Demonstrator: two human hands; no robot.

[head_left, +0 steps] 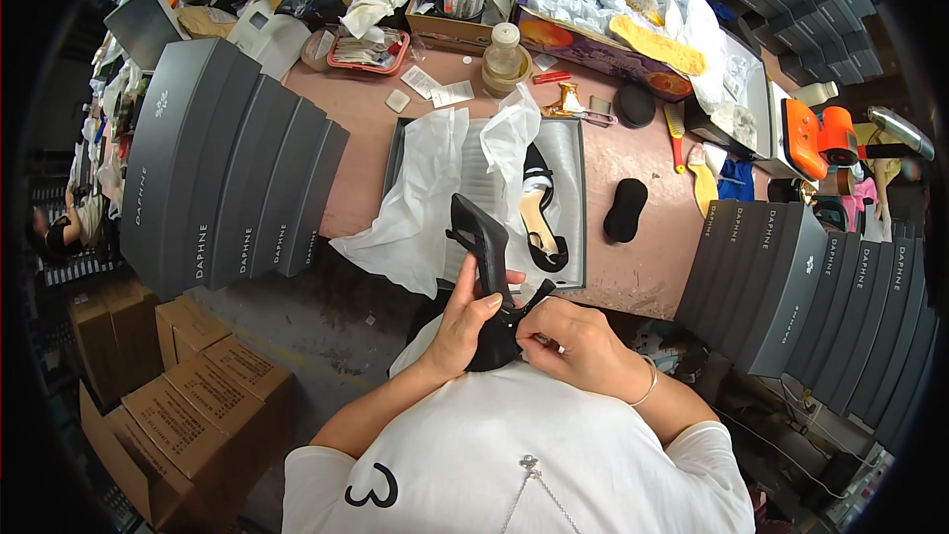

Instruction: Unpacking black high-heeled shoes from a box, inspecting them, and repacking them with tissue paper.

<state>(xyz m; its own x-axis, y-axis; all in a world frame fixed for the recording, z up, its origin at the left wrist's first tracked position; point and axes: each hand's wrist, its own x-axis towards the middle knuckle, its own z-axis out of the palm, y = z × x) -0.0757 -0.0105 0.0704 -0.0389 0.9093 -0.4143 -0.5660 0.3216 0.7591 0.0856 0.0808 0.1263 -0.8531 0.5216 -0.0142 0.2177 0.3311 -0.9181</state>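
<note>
A black high-heeled shoe (484, 229) is held in front of my chest, toe pointing away and its slim heel standing up near my right fingers. My left hand (461, 325) wraps round its middle, thumb across it. My right hand (578, 344) is closed in a pinch at the shoe's back part, by the ankle strap; what lies between the fingertips is mostly hidden. Beyond them, an open grey shoebox (579, 156) on the table holds the matching shoe (542, 227), beige inside with a black strap. White tissue paper (420, 188) spills over the box's left and front edges.
Grey shoeboxes stand in rows at left (183, 168) and right (761, 277). A black oval pad (625, 211), a yellow-and-red brush (675, 136), a round black tin (635, 106) and a clear bottle (505, 51) sit on the pink table (346, 188). Brown cartons (203, 400) occupy the floor, lower left.
</note>
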